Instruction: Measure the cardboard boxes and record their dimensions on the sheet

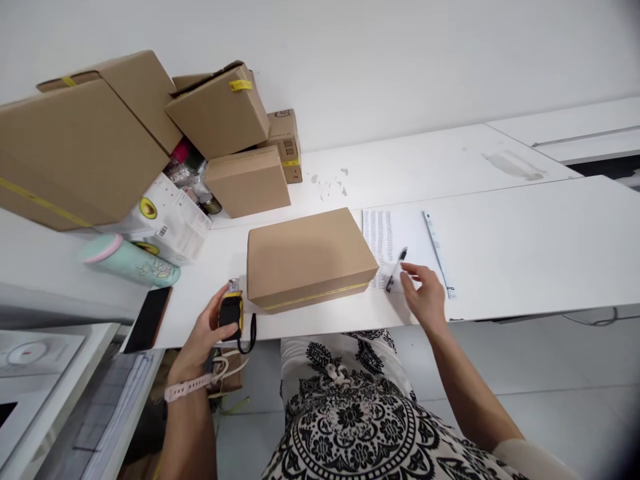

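My left hand (210, 327) is closed around a black and yellow tape measure (231, 317) near the table's front edge, its black wrist strap hanging down. Right of it a closed brown cardboard box (310, 257) lies on the white table, with a yellow line along its front side. My right hand (425, 290) is over a printed sheet of paper (413, 233), thumb and forefinger a little apart. Its fingertips are right beside a black and white pen (397, 270) on the sheet; whether they touch it I cannot tell.
Several cardboard boxes (220, 110) are piled at the back left. Before them are a white avocado-print carton (173, 217), a mint bottle (130, 260) lying down and a dark phone-like slab (149, 320). A pale blue strip, perhaps a ruler (439, 253), lies along the paper's right side.
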`<state>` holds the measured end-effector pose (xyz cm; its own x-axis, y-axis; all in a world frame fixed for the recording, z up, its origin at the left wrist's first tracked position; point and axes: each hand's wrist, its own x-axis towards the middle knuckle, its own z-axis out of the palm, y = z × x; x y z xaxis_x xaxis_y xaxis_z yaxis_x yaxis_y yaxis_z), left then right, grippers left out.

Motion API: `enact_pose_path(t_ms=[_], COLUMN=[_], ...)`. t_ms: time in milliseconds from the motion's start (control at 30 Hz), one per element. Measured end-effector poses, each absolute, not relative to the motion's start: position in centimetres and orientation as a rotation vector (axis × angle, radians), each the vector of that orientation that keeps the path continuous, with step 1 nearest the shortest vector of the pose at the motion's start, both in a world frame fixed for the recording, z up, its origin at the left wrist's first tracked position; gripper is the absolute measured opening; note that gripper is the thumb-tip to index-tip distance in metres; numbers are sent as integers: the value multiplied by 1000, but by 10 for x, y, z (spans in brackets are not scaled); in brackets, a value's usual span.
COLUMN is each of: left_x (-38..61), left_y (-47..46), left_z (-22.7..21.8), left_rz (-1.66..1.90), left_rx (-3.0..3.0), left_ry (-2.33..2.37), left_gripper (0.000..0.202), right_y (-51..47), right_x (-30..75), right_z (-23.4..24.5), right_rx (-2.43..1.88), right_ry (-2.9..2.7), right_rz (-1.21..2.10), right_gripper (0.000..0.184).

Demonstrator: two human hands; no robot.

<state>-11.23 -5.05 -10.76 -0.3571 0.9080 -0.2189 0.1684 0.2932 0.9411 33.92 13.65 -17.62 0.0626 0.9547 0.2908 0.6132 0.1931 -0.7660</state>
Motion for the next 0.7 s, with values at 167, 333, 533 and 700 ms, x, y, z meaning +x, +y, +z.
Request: enact_pose_path(t_ms=[167, 333, 533, 700], left_x=[-119, -107, -104, -99], left_y=[-10, 11, 16, 11], left_z=[-104, -107, -111, -112], left_rz=[487, 192, 109, 606], left_rx=[1298, 1369, 1494, 1498], left_ry=[2426, 2519, 2476, 2522], left_gripper=[108, 98, 72, 72], right_y=[162, 174, 181, 185], right_x=[350, 319, 320, 360], right_z=[-163, -151, -149, -158], right_rx=[-2098, -2158, -2065, -2003], right_ry=[-1648, -2027, -2188, -1876], right_rz=[487, 428, 523, 548], right_gripper=[39, 48, 47, 40])
